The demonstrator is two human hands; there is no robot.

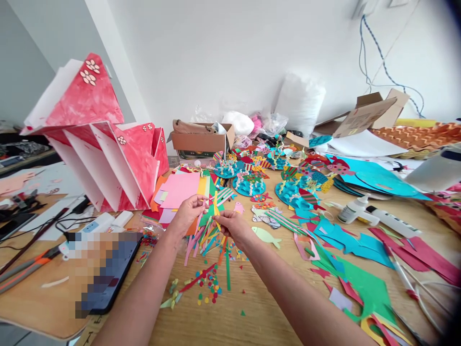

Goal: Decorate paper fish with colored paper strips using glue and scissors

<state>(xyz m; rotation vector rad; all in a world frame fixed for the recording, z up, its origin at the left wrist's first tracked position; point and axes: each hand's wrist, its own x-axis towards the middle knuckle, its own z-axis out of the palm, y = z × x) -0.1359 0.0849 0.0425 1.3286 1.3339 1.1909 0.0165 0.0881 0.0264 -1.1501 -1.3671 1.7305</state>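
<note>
Bare forearms over wooden table (252, 312), left hand (187, 214) and right hand (232, 225) pinching paper strips (211, 226), no legible writing.

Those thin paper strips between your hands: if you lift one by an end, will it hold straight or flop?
The paper strips look narrow and thin, so one would probably droop and weigh next to nothing. They lie crisscrossed in a loose pile, so neighbours may drag along. The left hand and right hand pinch at them with fingertips, which suits something easily creased.

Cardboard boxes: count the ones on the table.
3: one open brown box behind the pink paper, a small one mid-table, one with raised flaps at far right. Clutter may hide others.
</note>
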